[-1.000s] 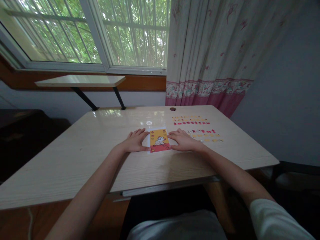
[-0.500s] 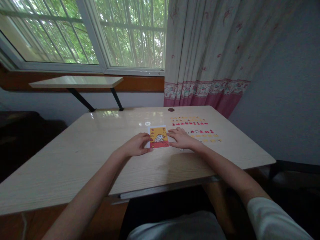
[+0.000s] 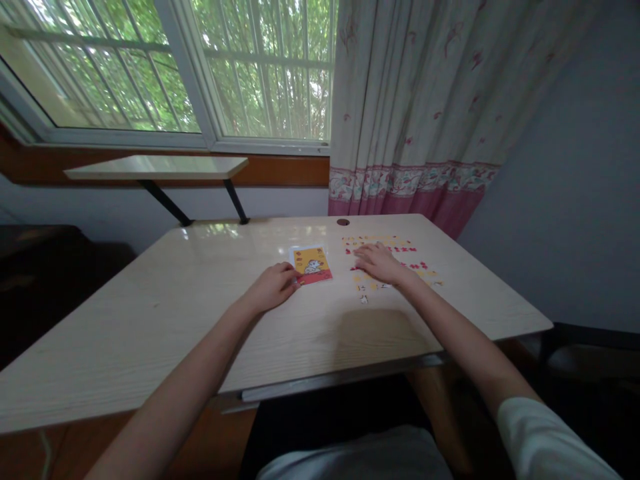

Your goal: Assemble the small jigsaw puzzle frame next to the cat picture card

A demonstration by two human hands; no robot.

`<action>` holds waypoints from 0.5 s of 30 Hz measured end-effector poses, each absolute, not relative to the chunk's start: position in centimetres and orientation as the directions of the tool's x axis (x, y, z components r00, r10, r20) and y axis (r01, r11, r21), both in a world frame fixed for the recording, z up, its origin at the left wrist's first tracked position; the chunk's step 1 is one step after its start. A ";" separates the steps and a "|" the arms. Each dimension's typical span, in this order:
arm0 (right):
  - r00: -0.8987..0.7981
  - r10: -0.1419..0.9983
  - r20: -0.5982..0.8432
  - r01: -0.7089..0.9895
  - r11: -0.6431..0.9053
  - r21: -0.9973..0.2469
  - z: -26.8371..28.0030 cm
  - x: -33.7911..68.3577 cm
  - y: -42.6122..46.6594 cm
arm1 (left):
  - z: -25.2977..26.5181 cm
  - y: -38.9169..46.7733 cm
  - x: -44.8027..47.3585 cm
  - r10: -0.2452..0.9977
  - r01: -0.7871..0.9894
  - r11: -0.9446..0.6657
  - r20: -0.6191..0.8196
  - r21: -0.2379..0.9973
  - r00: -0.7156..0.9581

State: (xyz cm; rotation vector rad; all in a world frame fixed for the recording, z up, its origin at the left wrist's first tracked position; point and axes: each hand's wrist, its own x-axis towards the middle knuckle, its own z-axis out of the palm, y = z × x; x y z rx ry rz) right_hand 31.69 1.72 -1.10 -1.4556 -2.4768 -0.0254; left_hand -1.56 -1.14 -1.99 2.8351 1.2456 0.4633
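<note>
One card [image 3: 314,265], left hand [image 3: 274,287] pinching it, many pieces [image 3: 407,249] near right hand [image 3: 381,263], grip unclear

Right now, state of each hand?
Left hand: at the picture card's near left corner; grip can't be told.
Right hand: among the small pieces; can't tell if holding one.

The bare right hand [image 3: 379,262] covers part of the rows of small red and yellow pieces [image 3: 423,265], too small to make out; the pale floral fabric curtain [image 3: 395,100] is cut off above
</note>
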 end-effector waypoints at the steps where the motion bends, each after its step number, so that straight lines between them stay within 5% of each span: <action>1: -0.430 0.866 0.254 0.873 0.471 -0.128 -1.0 32.4 2.0 | -1.9 -1.2 -1.5 0.717 0.714 -0.689 0.266 0.127 0.644; 15: -0.074 0.977 0.202 0.974 0.114 -0.197 0.1 37.6 7.5 | -2.1 -0.9 -1.0 0.718 0.725 -0.680 0.299 0.109 0.629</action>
